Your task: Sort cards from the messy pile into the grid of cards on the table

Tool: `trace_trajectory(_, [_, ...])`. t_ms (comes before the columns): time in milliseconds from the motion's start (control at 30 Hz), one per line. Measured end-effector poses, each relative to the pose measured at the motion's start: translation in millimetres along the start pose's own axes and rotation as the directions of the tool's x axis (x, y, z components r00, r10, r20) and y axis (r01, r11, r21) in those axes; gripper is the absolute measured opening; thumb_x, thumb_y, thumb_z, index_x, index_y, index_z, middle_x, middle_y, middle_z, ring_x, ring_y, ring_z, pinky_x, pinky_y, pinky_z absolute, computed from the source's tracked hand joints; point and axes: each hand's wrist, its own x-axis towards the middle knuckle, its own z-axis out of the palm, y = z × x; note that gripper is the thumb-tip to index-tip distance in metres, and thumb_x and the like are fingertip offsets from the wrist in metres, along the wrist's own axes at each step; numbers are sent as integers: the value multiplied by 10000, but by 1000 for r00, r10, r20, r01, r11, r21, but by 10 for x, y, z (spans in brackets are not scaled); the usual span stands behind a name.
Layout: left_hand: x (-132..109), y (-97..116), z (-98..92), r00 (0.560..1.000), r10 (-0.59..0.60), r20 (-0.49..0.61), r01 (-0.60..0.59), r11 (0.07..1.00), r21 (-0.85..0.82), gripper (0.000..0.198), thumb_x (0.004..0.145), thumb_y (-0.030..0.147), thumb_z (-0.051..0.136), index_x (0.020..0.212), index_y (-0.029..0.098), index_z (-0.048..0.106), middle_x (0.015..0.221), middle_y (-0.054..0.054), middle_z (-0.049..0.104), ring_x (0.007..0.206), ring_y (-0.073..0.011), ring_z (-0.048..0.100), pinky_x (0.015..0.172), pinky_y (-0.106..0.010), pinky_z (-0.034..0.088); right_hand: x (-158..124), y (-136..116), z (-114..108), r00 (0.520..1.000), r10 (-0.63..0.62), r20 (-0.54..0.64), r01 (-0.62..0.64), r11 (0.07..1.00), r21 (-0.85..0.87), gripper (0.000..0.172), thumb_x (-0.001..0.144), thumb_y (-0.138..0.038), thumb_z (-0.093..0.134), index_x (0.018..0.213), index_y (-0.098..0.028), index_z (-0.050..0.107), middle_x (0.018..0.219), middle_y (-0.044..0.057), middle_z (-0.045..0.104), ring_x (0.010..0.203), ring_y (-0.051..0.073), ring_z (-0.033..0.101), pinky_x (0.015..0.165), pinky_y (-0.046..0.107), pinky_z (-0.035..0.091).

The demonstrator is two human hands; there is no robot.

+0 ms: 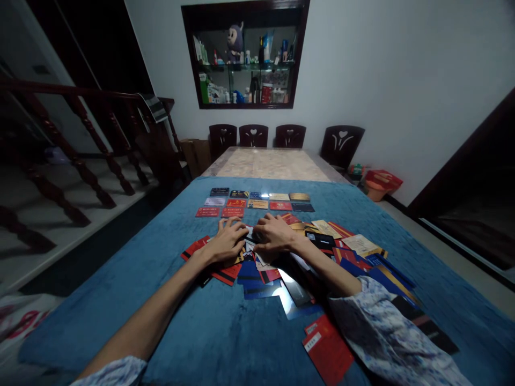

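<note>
Head view: on the blue cloth (161, 300) a large loose heap of cards (354, 252) is left unsorted, near and right. Three short rows (257, 203) are already laid out just beyond. Left hand (227, 241) and right hand (273, 236) are pressed onto the heap, fingers curled; whether a card is gripped cannot be told.

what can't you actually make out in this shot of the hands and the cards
Head view, all of it:
1. Loose cards beneath the left hand and right hand: covered by the palms; whether either grips one is unclear.
2. Print on the rows of cards beyond: too small to read.
3. More of them under the right sleeve: hidden by it.
4. Items in the wall cabinet: small and dim.
</note>
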Motion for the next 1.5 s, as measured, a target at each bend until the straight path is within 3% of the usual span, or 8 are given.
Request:
trace_trajectory(600, [-14, -24, 61, 997, -18, -76, 17, 1000, -12, 395, 913, 260, 549, 1303, 258, 607, 1312, -92, 613, 1326, -328, 379, 1086, -597, 274, 8, 107, 15, 992, 75, -100, -63, 991, 118, 448, 810, -474, 665, 1182, -226, 693, 1135, 129, 632, 1096, 303, 492, 881, 396, 385])
trace_trajectory(867, [11, -5, 90, 969, 33, -243, -15, 997, 77, 293, 933, 197, 528, 1180, 239, 678, 1187, -96, 695, 1239, -305, 491, 1027, -564, 304, 7, 243, 43, 986, 30, -163, 16, 961, 275, 407, 779, -380, 698, 1136, -187, 725, 1054, 110, 663, 1004, 264, 544, 846, 355, 404])
trace_trajectory(1100, [5, 18, 65, 906, 122, -405, -42, 979, 200, 249, 910, 158, 546, 1047, 250, 732, 956, -67, 774, 1141, -301, 586, 1036, -591, 270, 12, 302, 99, 968, -56, -243, 150, 910, 386, 271, 836, -267, 612, 1055, -177, 745, 1010, 76, 728, 943, 211, 597, 830, 309, 401])
trace_trajectory(1267, [13, 36, 80, 893, 60, -446, 16, 986, 164, 202, 922, 210, 565, 1017, 259, 736, 932, -61, 778, 1150, -308, 577, 1023, -574, 267, 58, 357, 117, 952, -65, -298, 145, 956, 255, 255, 835, -225, 607, 1042, -196, 753, 948, 78, 720, 911, 209, 578, 789, 309, 369])
trace_trajectory(1500, [32, 20, 93, 915, -79, -396, 98, 995, 29, 274, 920, 183, 520, 1085, 255, 727, 954, -65, 767, 1096, -286, 564, 987, -527, 271, 67, 360, 111, 960, -39, -278, 97, 976, 197, 320, 788, -123, 580, 1065, -181, 730, 976, 93, 735, 937, 228, 591, 786, 306, 367])
